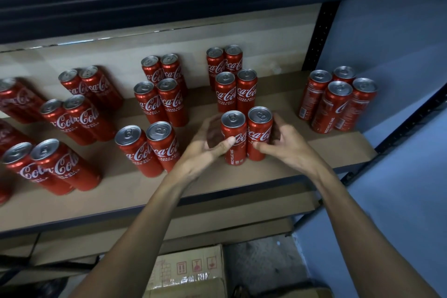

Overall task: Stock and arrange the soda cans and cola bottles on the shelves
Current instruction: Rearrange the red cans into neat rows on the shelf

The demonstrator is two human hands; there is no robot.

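Observation:
Two tall red cola cans stand side by side near the front of the brown shelf (302,157). My left hand (205,145) curls round the left can (233,138), thumb on its front. My right hand (285,145) curls round the right can (259,133), thumb on its front as well. Both cans are upright and touch each other. Behind them stand two more pairs of cans (235,91) in a column. Further pairs (159,101) fill the shelf to the left.
A cluster of several cans (336,101) stands at the shelf's right end beside the black upright post (319,34). A blue wall (399,176) lies to the right. Cardboard boxes (191,271) sit on the floor below the shelf.

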